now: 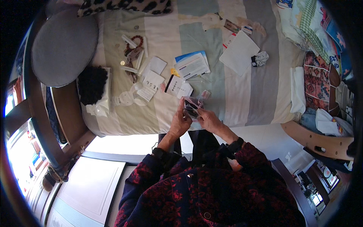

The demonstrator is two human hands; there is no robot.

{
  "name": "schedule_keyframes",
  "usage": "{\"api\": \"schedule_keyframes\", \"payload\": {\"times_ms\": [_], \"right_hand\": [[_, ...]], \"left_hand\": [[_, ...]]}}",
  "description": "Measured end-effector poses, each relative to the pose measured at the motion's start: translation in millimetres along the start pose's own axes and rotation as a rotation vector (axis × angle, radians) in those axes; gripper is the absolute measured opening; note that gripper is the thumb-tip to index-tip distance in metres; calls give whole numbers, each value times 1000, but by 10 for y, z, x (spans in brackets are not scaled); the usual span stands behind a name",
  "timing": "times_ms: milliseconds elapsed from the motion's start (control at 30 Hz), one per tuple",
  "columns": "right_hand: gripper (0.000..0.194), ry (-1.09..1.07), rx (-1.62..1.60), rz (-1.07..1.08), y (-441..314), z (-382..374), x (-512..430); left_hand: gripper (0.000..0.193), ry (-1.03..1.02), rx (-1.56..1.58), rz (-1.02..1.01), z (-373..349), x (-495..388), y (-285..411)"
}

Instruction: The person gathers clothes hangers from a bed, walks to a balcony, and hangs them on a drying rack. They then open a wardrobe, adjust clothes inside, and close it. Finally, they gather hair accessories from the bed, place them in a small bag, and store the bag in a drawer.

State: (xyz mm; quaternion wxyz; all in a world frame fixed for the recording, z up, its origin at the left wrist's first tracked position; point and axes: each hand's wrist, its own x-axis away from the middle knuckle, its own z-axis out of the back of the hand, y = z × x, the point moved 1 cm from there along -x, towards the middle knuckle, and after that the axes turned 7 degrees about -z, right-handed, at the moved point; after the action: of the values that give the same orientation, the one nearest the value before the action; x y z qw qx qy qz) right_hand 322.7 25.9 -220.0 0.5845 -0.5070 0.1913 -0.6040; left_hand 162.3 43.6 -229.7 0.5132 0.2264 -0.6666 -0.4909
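Over the near edge of a striped bedspread (238,107), my left hand (180,122) and my right hand (209,120) hold a small clear plastic bag (192,106) between them. Something dark shows inside the bag; its kind cannot be told. Just beyond the bag lie a white paper packet with a black band (179,87) and a small pinkish packet (205,94). Printed leaflets (192,66) rest on a blue sheet farther off. To their left are a folded printed paper (150,85), clear plastic tubes (139,59) and a reddish-brown braided ring (138,41).
A grey round cushion (65,48) and a black curly bundle (93,85) lie at the left. A white sheet (239,52) and a balled sock (260,59) are at the right, near piled fabrics (317,82). The curved wooden bed end (314,142) stands at the lower right.
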Motion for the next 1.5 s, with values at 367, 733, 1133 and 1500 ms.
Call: {"api": "schedule_keyframes", "payload": {"times_ms": [367,733,1133,1500], "right_hand": [[18,-97,239,-105,-229,0,-6],[21,121,-5,-284,468,303,-579],[14,89,263,-146,635,-130,-1042],[18,-4,344,55,297,-1253,-1794]], "left_hand": [[76,33,-354,-246,-72,57,-58],[79,-52,-230,-10,131,261,163],[71,119,-286,-51,636,630,326],[80,229,-396,-82,978,816,258]]}}
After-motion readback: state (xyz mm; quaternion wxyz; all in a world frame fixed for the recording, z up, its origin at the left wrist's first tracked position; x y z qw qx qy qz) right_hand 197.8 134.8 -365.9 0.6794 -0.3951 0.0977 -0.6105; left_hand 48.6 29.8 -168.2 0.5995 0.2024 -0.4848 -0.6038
